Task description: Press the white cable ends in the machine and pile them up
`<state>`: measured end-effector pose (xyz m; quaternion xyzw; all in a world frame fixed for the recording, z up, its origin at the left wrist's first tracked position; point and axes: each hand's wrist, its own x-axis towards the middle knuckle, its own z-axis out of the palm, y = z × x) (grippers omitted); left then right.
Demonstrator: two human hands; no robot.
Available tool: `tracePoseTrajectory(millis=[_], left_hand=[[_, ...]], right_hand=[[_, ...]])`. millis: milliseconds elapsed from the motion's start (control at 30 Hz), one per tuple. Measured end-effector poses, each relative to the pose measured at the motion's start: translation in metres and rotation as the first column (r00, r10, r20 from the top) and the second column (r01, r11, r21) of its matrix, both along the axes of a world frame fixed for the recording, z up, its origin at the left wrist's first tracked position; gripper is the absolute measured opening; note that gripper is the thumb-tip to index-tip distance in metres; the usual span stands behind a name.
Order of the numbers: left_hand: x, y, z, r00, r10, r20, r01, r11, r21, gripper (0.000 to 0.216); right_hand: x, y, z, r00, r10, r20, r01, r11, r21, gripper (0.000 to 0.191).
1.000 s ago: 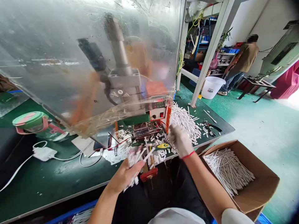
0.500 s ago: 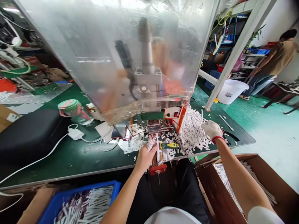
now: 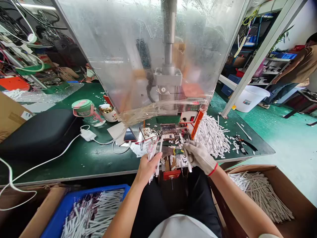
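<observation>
Your left hand [image 3: 146,168] is closed around a bundle of white strips [image 3: 152,150], middles hidden; your gloved right hand [image 3: 199,156] pinches a blurred strip [image 3: 189,165].

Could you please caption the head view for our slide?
Left hand holding white strips, gloved right hand gripping another strip, at a green workbench.

right hand [image 3: 198,155] has moved in from the pile [image 3: 211,136]; it now holds a strip [image 3: 189,166]
</observation>
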<state>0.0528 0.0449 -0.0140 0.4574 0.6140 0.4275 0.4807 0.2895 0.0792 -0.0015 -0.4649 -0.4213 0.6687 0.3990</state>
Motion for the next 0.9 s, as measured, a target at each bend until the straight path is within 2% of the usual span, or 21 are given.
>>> tracePoseTrajectory(millis=[167, 367, 533, 767, 900], left_hand=[[-0.020, -0.016, -0.016, 0.996, 0.083, 0.038, -0.083, 0.997, -0.002, 0.046], [-0.031, -0.026, -0.027, 0.991, 0.115, 0.063, -0.113, 0.993, -0.035, 0.047], [-0.031, -0.028, -0.024, 0.992, 0.106, 0.063, -0.103, 0.993, -0.055, 0.048], [-0.028, -0.027, -0.011, 1.000, -0.011, 0.006, 0.011, 1.000, -0.024, 0.049], [-0.024, -0.023, -0.004, 0.999, -0.047, -0.028, 0.045, 0.997, -0.059, 0.048]], right_hand=[[-0.048, 0.010, -0.016, 0.988, -0.049, 0.145, 0.051, 0.999, -0.009, 0.035], [-0.061, 0.019, -0.019, 0.975, -0.081, 0.209, 0.091, 0.995, -0.040, 0.031], [-0.063, 0.020, -0.014, 0.969, -0.103, 0.223, 0.122, 0.990, -0.073, 0.029], [-0.063, 0.020, -0.019, 0.980, -0.087, 0.180, 0.105, 0.991, -0.089, 0.033], [-0.057, 0.019, -0.014, 0.977, -0.119, 0.177, 0.125, 0.992, -0.021, 0.041]])
